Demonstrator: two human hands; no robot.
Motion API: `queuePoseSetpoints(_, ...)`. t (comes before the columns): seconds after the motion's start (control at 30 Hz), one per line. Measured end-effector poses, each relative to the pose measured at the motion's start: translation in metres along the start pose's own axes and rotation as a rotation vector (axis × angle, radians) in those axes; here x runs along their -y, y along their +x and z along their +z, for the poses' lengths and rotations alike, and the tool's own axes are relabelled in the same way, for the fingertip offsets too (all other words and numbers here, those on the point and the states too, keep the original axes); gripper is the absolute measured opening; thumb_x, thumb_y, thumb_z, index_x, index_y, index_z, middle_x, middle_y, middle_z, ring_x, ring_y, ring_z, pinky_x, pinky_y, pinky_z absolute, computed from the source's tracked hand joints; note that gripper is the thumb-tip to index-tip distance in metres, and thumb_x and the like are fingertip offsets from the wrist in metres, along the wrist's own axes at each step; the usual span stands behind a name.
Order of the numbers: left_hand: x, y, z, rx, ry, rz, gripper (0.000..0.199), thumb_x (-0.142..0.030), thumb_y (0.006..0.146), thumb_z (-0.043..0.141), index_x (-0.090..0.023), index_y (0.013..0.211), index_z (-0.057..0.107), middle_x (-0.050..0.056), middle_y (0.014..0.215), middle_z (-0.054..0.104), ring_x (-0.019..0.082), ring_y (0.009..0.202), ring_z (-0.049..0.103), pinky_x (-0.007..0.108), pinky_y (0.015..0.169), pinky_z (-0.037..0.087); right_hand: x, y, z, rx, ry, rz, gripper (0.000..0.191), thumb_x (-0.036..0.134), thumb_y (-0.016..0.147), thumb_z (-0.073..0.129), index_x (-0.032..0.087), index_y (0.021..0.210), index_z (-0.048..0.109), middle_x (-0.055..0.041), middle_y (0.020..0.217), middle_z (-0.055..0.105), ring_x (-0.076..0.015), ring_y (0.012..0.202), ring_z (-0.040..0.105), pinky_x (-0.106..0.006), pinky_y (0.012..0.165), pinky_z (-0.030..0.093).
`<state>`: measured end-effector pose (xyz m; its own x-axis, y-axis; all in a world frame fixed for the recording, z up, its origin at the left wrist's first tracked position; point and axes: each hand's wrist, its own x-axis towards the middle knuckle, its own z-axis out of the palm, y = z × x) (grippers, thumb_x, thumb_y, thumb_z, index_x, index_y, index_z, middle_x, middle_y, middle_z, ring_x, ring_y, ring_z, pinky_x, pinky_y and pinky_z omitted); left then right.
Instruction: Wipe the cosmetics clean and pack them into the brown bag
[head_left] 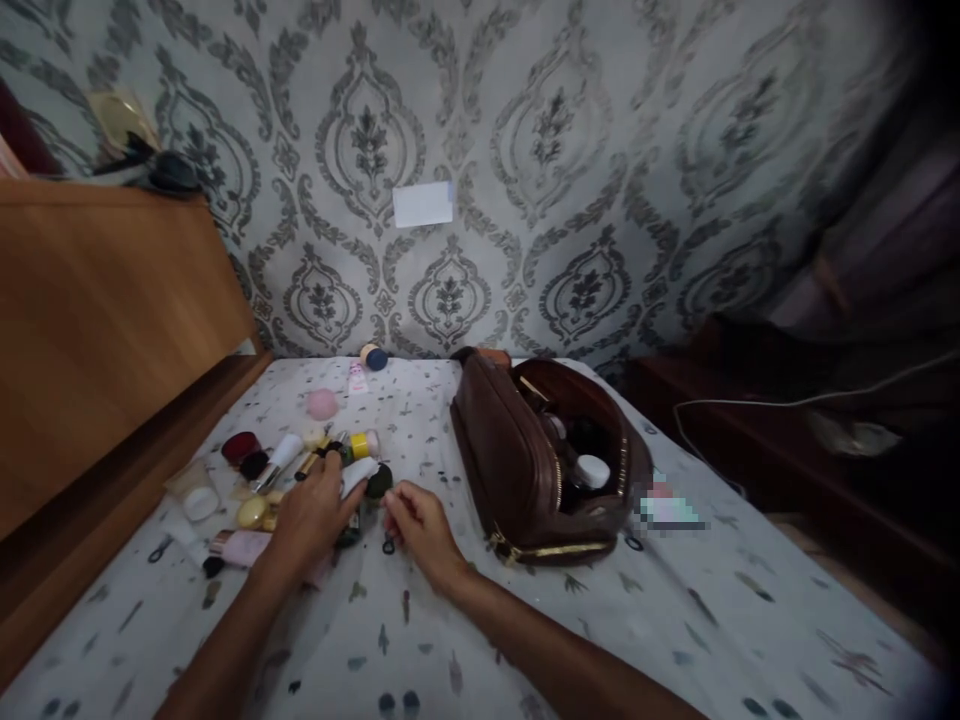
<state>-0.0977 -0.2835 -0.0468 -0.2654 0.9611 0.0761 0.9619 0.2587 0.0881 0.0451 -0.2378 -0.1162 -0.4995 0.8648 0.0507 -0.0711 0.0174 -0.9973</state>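
Observation:
My left hand reaches over a cluster of cosmetics, its thumb and fingers around a white tube. Beside that tube lies a dark green round item, just above the fingertips of my right hand. The right fingers are pinched together; what they hold, if anything, is hidden. About my left hand lie a white-handled brush, a dark red round container, a yellow-capped bottle, a pale pink tube and a clear jar-like container. Some items are covered by the left hand.
An unzipped brown leather bag stands to the right, with a white-lidded container and other items inside. A pink round item, a small pink tube and a dark-and-tan item lie farther back. Wooden furniture borders the left.

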Motion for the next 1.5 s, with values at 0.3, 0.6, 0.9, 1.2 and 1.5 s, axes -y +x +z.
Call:
queuePoseSetpoints(0.3, 0.003, 0.005, 0.003, 0.001, -0.033, -0.024, 0.027, -0.040, 0.100, 0.040, -0.016, 0.110, 0.048, 0.014, 0.111, 0.068, 0.029, 0.099, 0.068, 0.035, 0.073, 0.046, 0.003, -0.006, -0.002, 0.088, -0.172, -0.095, 0.031, 0.047, 0.092, 0.046, 0.019, 0.082, 0.055, 0.0017, 0.062, 0.055, -0.0121, 0.055, 0.050, -0.022, 0.051, 0.038)
queuePoseSetpoints(0.6, 0.005, 0.005, 0.005, 0.005, -0.033, -0.024, 0.026, -0.039, 0.099, 0.040, -0.017, 0.111, 0.048, 0.013, 0.108, 0.069, 0.028, 0.101, 0.068, 0.033, 0.073, 0.046, 0.000, -0.005, -0.002, 0.091, -0.177, -0.084, 0.035, 0.053, 0.091, 0.048, 0.020, 0.086, 0.057, 0.0007, 0.062, 0.057, -0.0135, 0.055, 0.052, -0.022, 0.048, 0.036)
queuePoseSetpoints(0.9, 0.006, 0.005, 0.006, -0.011, -0.031, -0.008, 0.028, -0.039, 0.100, 0.038, -0.017, 0.112, 0.049, 0.014, 0.111, 0.068, 0.028, 0.099, 0.068, 0.034, 0.074, 0.047, -0.002, -0.004, -0.002, 0.087, -0.136, -0.072, 0.039, 0.058, 0.089, 0.050, 0.019, 0.086, 0.059, 0.0008, 0.062, 0.056, -0.0136, 0.055, 0.051, -0.023, 0.047, 0.037)
queuePoseSetpoints(1.2, 0.013, 0.013, -0.003, -0.023, -0.037, 0.011, 0.030, -0.037, 0.098, 0.041, -0.016, 0.116, 0.052, 0.015, 0.111, 0.069, 0.031, 0.102, 0.067, 0.037, 0.078, 0.048, 0.000, -0.006, -0.001, 0.091, -0.107, -0.047, 0.039, 0.056, 0.089, 0.049, 0.018, 0.087, 0.059, 0.0015, 0.061, 0.054, -0.0124, 0.054, 0.049, -0.022, 0.048, 0.036)
queuePoseSetpoints(1.5, 0.030, 0.156, -0.011, -0.078, -0.123, 0.003, 0.036, -0.033, 0.095, 0.052, -0.017, 0.128, 0.052, 0.010, 0.111, 0.070, 0.026, 0.107, 0.065, 0.036, 0.086, 0.051, -0.007, -0.006, -0.002, 0.084, -0.113, -0.055, 0.039, 0.055, 0.090, 0.047, 0.018, 0.087, 0.058, 0.0015, 0.060, 0.055, -0.0107, 0.052, 0.048, -0.020, 0.047, 0.034)
